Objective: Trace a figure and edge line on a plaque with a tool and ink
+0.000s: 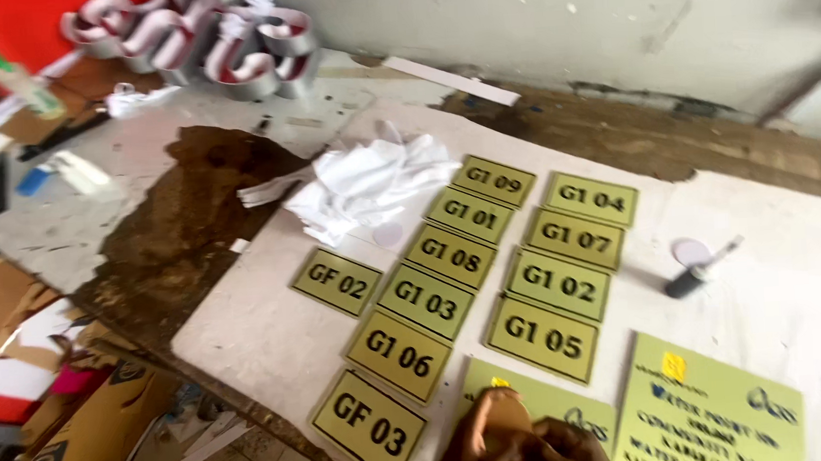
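At six o'clock, at the very bottom edge, we see our hands (518, 437) bunched together, fingers curled inward and overlapping; we cannot tell which hand is which, nor whether they grip anything. They hover over a yellow-green sign (573, 408) that lies flat, its long axis running from eight o'clock towards four o'clock, partly hidden by the fingers. Just beside it at four o'clock lies a larger yellow-green sign (711, 407) with dark lettering, tilted the same way. At seven o'clock from the hands sits the nearest gold plate (369, 425), a rectangle with black characters, its long side running from ten o'clock down to four. Further up, we see more gold plates (489, 273) laid in two slanting columns, edges touching or nearly so, all with the same tilt, and one lone plate (337, 281) set apart at nine o'clock of them. All rest on a white board (275, 343). At three o'clock of the columns lies a dark marker-like tool (698, 272), pointing towards two o'clock, near a small pale disc (689, 249). Beyond the plates at twelve o'clock is a heap of crumpled white paper (370, 185), and farthest off, at eleven o'clock, red and silver channel letters (199, 39).
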